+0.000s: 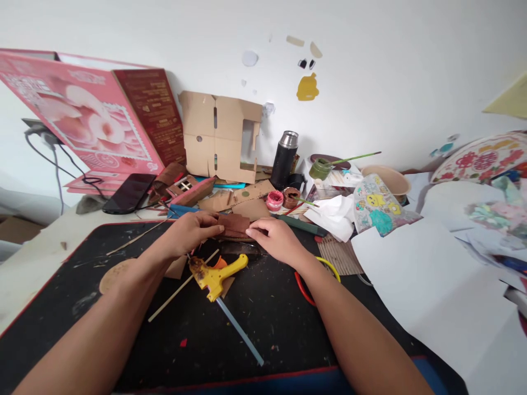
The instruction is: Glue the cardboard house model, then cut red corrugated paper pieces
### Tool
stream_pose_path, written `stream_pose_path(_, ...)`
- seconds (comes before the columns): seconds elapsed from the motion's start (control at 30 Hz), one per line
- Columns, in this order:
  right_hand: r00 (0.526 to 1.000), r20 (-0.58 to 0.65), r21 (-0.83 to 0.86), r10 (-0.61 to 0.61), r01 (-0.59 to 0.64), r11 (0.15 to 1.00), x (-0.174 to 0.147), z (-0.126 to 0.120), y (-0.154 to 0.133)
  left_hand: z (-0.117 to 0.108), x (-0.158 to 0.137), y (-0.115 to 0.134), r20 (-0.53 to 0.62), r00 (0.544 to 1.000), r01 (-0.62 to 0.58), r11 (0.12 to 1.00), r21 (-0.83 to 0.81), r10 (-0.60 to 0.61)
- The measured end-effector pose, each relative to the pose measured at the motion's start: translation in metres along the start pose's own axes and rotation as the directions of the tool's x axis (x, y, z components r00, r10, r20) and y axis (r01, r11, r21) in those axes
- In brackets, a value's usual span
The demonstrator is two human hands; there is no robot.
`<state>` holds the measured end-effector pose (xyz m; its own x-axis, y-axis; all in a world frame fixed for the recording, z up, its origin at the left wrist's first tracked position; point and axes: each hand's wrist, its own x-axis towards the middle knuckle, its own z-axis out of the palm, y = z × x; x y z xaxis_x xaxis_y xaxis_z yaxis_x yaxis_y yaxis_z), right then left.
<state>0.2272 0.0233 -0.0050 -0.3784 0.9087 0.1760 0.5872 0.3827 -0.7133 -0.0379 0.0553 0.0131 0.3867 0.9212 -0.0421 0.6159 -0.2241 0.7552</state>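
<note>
A brown-painted piece of cardboard [234, 225] lies between my hands at the far side of the black mat [288, 329]. My left hand [192, 230] pinches its left end, thumb along the near edge. At the other end my right hand [275, 237] has its fingers closed on the piece, bent over the top. Just below, a yellow hot glue gun [218, 274] rests on the mat with a long glue stick [242, 334] sticking out of it. A thin wooden stick [168, 305] passes by the gun. Behind my hands are loose cardboard scraps [249, 207].
Open paint jars [274, 201], a black thermos [285, 159] and an upright cardboard sheet [222, 137] stand along the wall. On the left are a phone [128, 193] and a large pink box [94, 115]. White paper [411, 269] covers the right side.
</note>
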Motion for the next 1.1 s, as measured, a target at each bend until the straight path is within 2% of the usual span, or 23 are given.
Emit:
stream_pose_path(0.07, 0.999, -0.004, 0.051, 0.038, -0.038, 0.998, 0.000, 0.000, 0.000, 0.000, 0.000, 0.001, 0.010, 1.000, 0.005, 1.000, -0.004, -0.005)
stream_pose_path(0.17, 0.996, -0.035, 0.035, 0.079, -0.077, 0.996, 0.000, 0.004, -0.001, 0.000, -0.001, 0.003, 0.010, 1.000, 0.008, 1.000, -0.009, -0.008)
stream_pose_path(0.3, 0.994, -0.084, -0.030, 0.065, -0.068, 0.997, 0.001, 0.011, -0.002, 0.000, 0.000, 0.003, 0.006, 1.000, 0.001, 1.000, 0.009, -0.001)
stream_pose_path(0.53, 0.991, -0.101, -0.052, 0.090, -0.095, 0.994, 0.002, 0.013, -0.003, 0.001, 0.000, 0.006, 0.000, 1.000, 0.009, 1.000, 0.000, -0.009)
stream_pose_path(0.87, 0.990, -0.114, -0.047, 0.084, -0.090, 0.995, 0.002, 0.015, -0.002, 0.000, -0.001, 0.011, 0.016, 0.999, 0.043, 0.999, 0.010, -0.043)
stream_pose_path(1.1, 0.989, -0.114, -0.048, 0.090, -0.096, 0.994, 0.002, 0.016, -0.003, 0.001, 0.000, 0.008, 0.009, 1.000, 0.020, 0.999, 0.040, -0.020)
